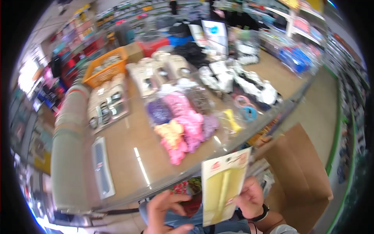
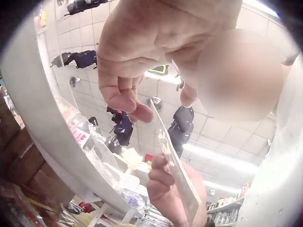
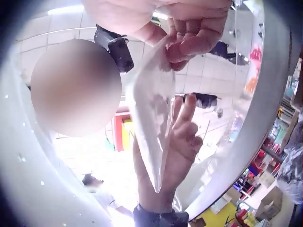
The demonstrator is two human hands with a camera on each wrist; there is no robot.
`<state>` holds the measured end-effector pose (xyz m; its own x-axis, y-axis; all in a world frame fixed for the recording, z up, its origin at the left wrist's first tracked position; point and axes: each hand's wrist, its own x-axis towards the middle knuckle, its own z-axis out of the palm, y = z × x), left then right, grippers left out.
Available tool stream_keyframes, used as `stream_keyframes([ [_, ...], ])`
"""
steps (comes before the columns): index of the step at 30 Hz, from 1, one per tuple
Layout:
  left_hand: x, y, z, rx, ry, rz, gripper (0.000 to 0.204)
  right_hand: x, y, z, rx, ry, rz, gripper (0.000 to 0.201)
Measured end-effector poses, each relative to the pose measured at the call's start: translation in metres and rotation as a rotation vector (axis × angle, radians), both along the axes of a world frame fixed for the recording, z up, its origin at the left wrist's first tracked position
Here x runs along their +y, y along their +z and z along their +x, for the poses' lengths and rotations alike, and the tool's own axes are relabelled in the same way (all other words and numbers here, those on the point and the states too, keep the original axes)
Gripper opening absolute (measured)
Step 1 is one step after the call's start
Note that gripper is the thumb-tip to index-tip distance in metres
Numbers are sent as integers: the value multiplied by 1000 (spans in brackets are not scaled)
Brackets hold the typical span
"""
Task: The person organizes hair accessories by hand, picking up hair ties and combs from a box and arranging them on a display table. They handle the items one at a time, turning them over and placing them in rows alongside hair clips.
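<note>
My right hand [image 1: 250,198] pinches a flat clear packet [image 1: 224,187] by its right side, above the table's front edge. The packet has a white header card with red print and pale yellow contents with a lighter strip down the middle; their kind is unclear. To its left my left hand [image 1: 165,212] is held with fingers spread and loosely bent, holding nothing. In the left wrist view the packet [image 2: 182,182] appears nearly edge-on, its upper corner close to the left fingertips. The right wrist view has the right thumb and fingers [image 3: 191,47] gripping the packet's edge.
Pink, purple and orange bagged bundles [image 1: 183,117] lie mid-table. Around them are carded packs [image 1: 109,103], an orange basket [image 1: 107,68], black-and-white bundles [image 1: 241,78] and a long narrow pack [image 1: 102,167]. A fabric roll [image 1: 70,156] borders the left; a cardboard box [image 1: 298,167] stands at right.
</note>
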<state>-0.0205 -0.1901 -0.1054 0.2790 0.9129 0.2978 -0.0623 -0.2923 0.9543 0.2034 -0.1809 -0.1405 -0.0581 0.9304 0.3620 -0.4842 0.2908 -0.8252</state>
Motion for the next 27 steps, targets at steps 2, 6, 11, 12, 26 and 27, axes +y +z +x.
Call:
stream_keyframes([
  [2,0,9,1,80,-45,127,92,1,-1,-20,-117,177,11,21],
  [6,-17,-13,0,-8,123,60,73,-4,7,-52,-55,170,-207,20],
  [11,7,27,-42,106,410,217,66,-5,10,-41,-236,204,-141,9],
  [12,12,32,-57,96,521,213,70,-5,4,-30,-368,223,-98,9],
  [26,70,55,-136,937,723,-43,58,-14,-54,12,-642,-23,-291,8],
  [27,69,55,-134,940,721,-42,58,-13,-49,11,-695,-17,-289,7],
])
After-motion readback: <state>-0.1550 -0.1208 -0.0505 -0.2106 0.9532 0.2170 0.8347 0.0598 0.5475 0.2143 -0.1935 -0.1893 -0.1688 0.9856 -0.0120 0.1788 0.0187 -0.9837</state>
